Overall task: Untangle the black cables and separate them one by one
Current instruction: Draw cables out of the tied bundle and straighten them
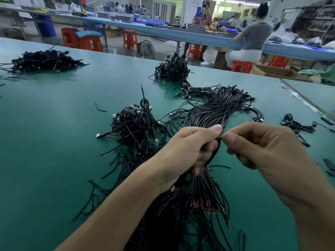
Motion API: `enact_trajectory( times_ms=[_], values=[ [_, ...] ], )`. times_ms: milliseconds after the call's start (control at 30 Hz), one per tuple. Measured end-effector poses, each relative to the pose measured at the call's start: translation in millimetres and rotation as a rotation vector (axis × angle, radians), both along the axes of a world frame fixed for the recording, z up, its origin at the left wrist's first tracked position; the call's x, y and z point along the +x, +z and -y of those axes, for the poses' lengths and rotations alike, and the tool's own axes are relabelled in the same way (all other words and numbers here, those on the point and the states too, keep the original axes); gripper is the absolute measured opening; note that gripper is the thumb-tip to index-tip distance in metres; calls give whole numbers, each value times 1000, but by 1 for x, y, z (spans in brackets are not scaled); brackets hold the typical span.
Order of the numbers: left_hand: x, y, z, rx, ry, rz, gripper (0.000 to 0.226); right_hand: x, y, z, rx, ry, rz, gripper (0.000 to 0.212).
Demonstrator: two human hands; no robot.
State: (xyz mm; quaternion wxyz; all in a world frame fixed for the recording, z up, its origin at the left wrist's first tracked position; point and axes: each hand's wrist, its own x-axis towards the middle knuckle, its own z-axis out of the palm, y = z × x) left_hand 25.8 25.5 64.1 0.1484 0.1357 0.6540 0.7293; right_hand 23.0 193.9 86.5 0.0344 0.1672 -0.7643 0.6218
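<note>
My left hand [192,147] grips a thick bundle of black cables [213,113] above the green table [54,124]. The bundle's long part fans away toward the far right, with USB plugs at its far ends. Its stripped, reddish wire ends [206,201] hang below my fist. My right hand [262,149] pinches a single black cable between thumb and forefinger at the top of the bundle, right beside my left thumb. A tangled heap of black cables [134,125] lies to the left of my hands.
Two more cable heaps lie farther off, one at the far left [43,60] and one at the far middle [172,69]. A small coiled cable [297,125] lies at the right. Loose cables [163,205] spread under my forearms. A person on a red stool [243,67] sits beyond the table's far edge.
</note>
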Motion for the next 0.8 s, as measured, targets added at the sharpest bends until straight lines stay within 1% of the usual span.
enact_trajectory(
  times_ms=[100,233,367,467,500,533,600,633,700,800],
  values=[
    [-2,-1,3,73,-32,44,52,0,-1,-2,8,74,35,28],
    [-3,-2,0,127,-52,59,47,-1,-2,-3,59,147,-10,21],
    [-5,-6,-3,75,6,49,52,-1,-5,-4,129,131,-45,15],
    [-6,-9,-5,-2,61,44,60,-2,-9,-3,249,70,-99,11],
    [-6,-9,-6,-22,77,47,58,-3,-10,-2,288,37,-134,10],
    [-5,-9,-7,-27,92,58,51,-3,-12,-1,306,10,-167,8],
    [-6,-8,-7,2,121,109,34,-4,-14,4,289,-15,-219,8],
    [-7,-8,-7,21,130,143,30,-4,-15,8,271,-26,-238,13],
    [-8,-7,-7,71,126,204,33,-3,-18,16,239,-49,-262,18],
    [-4,-2,-7,181,86,299,44,-2,-21,27,178,-76,-254,8]
  ],
)
